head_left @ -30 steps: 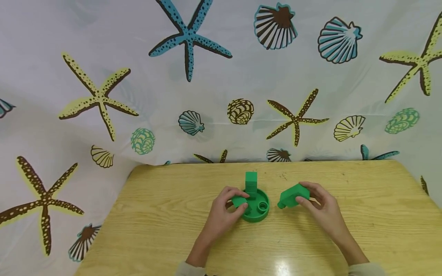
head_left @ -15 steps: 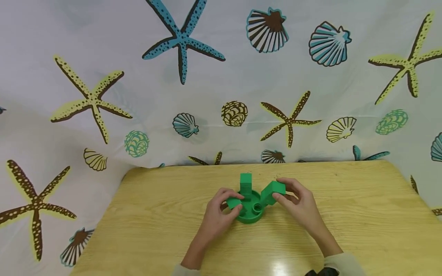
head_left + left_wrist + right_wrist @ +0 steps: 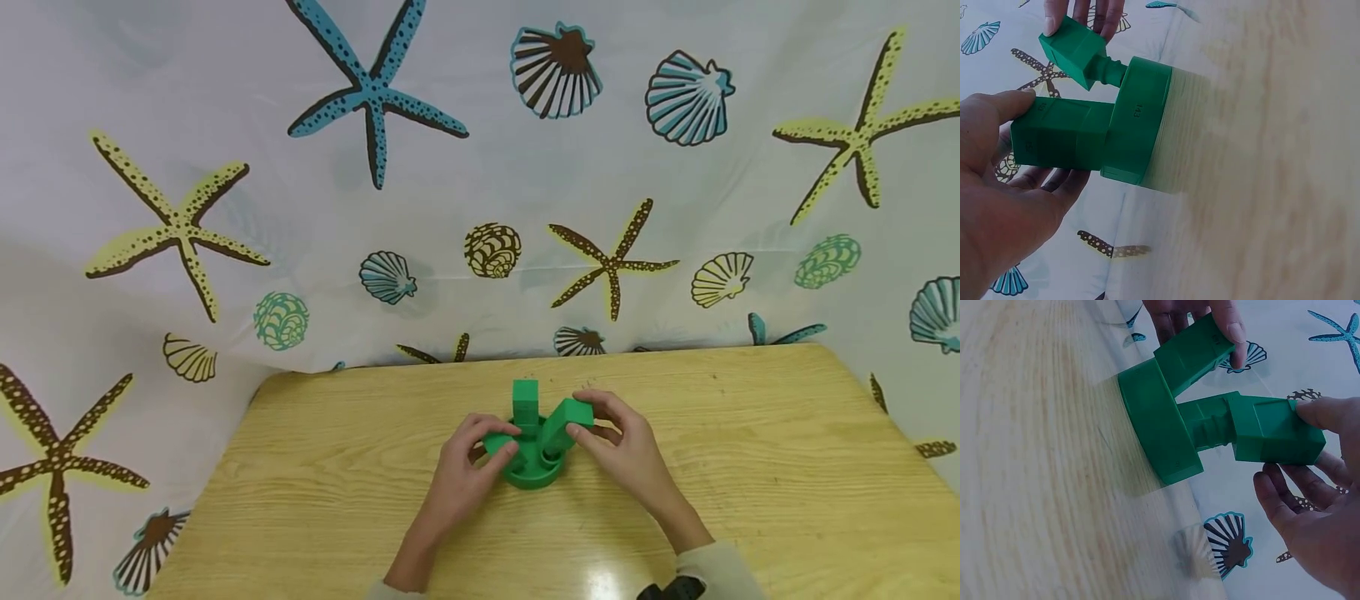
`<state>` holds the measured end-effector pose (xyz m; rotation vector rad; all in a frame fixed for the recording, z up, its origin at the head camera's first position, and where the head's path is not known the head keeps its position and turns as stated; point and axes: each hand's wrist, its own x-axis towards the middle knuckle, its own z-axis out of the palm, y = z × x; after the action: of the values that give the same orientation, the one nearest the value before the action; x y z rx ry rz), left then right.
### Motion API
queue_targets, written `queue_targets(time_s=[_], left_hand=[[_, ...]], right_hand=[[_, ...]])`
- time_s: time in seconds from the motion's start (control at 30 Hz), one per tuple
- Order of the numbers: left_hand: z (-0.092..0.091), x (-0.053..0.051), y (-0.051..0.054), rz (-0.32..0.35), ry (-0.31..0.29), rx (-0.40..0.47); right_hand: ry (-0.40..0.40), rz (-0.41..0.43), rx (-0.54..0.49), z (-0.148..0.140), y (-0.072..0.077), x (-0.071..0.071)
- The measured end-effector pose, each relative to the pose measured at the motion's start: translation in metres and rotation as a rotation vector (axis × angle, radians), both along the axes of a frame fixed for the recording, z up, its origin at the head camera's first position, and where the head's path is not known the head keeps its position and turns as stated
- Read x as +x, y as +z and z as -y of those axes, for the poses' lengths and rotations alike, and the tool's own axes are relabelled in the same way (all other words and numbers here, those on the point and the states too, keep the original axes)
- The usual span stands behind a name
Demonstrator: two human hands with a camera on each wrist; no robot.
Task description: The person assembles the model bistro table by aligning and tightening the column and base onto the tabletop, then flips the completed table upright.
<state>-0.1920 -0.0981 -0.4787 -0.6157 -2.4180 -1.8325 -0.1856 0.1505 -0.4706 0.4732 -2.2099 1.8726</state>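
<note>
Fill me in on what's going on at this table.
A person's left hand holds a rectangular green plastic-looking block that stands in a round green plastic-looking tray on a wooden table. Their right hand grips a second green block, tilted, with its ribbed neck pointing down at the tray; whether the neck is seated is hidden. A third green block stands upright at the tray's far side, with neither hand on it.
</note>
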Motion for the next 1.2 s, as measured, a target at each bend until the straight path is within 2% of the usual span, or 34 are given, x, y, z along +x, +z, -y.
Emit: queue_targets(time_s=[0.2, 0.43, 0.57, 0.77, 0.97, 1.2], left_hand=[[-0.005, -0.005, 0.001, -0.029, -0.015, -0.01], [-0.015, -0.009, 0.004, -0.031, -0.046, -0.028], [-0.016, -0.009, 0.004, -0.038, -0.048, -0.024], [-0.013, -0.007, 0.004, -0.037, -0.04, -0.028], [-0.008, -0.005, 0.004, -0.025, -0.022, -0.022], [0.002, 0.003, -0.003, -0.053, 0.03, 0.024]], right_hand=[[-0.017, -0.003, 0.06, -0.003, -0.001, 0.001], [-0.025, -0.039, 0.15, -0.009, -0.003, 0.004], [0.008, -0.025, 0.136, -0.012, -0.001, 0.007], [0.098, 0.0, 0.085, -0.017, -0.002, 0.006], [0.123, 0.012, 0.099, -0.015, -0.004, 0.004], [0.179, 0.048, 0.131, -0.004, -0.006, 0.006]])
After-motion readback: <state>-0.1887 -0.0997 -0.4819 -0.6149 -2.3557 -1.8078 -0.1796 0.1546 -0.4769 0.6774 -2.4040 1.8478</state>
